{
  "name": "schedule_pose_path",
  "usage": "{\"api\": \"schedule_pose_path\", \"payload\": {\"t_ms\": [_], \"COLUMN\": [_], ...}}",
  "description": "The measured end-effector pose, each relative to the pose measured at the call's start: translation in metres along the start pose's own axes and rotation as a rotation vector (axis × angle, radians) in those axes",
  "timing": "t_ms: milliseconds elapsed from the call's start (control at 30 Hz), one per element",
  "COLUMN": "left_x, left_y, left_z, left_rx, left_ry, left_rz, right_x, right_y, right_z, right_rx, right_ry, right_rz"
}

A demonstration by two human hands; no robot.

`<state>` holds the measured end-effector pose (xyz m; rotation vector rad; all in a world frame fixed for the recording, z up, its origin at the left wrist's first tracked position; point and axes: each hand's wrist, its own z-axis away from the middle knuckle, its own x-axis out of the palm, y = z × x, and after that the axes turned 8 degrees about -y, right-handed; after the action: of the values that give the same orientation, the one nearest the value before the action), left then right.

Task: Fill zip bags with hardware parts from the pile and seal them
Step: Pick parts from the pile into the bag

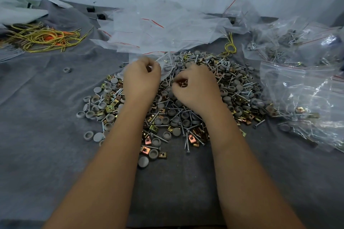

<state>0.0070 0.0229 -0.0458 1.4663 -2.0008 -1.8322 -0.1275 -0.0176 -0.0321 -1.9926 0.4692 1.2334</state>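
Note:
A wide pile of hardware parts (178, 115) lies on the grey cloth: grey round caps, silver screws and brass-coloured clip nuts. My left hand (142, 78) grips the mouth of a clear zip bag (166, 65) at the pile's far edge. My right hand (195, 85) hovers over the pile beside the bag, its fingers curled round a few brass clips and screws. Both forearms reach in from the bottom of the view.
Empty clear zip bags with red seal lines (160, 29) are heaped behind the pile. Filled bags (305, 72) lie at the right. Yellow and orange wire ties (44, 38) sit at the far left. One stray grey cap (66, 70) rests on the cloth (46, 135).

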Motion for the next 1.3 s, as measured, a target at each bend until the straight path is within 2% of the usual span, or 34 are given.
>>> {"api": "schedule_pose_path", "payload": {"t_ms": [100,367,567,967,1300], "left_x": [0.004,0.005,0.004,0.002,0.0], "left_y": [-0.003,-0.005,-0.003,0.001,0.007], "left_z": [0.004,0.007,0.01,0.013,0.018], "left_rx": [0.01,0.053,0.06,0.066,0.161], "left_ry": [-0.022,-0.051,-0.057,-0.06,-0.083], "left_rz": [-0.016,-0.046,-0.062,-0.103,-0.085], "right_x": [0.002,0.003,0.003,-0.006,-0.001], "right_y": [-0.001,-0.005,0.0,0.01,0.007], "right_z": [0.0,0.001,0.002,0.0,-0.002], "right_rx": [-0.044,-0.085,-0.036,-0.006,-0.079], "right_ry": [-0.1,-0.177,-0.123,0.16,0.223], "right_rz": [0.152,0.104,-0.169,-0.621,-0.642]}}
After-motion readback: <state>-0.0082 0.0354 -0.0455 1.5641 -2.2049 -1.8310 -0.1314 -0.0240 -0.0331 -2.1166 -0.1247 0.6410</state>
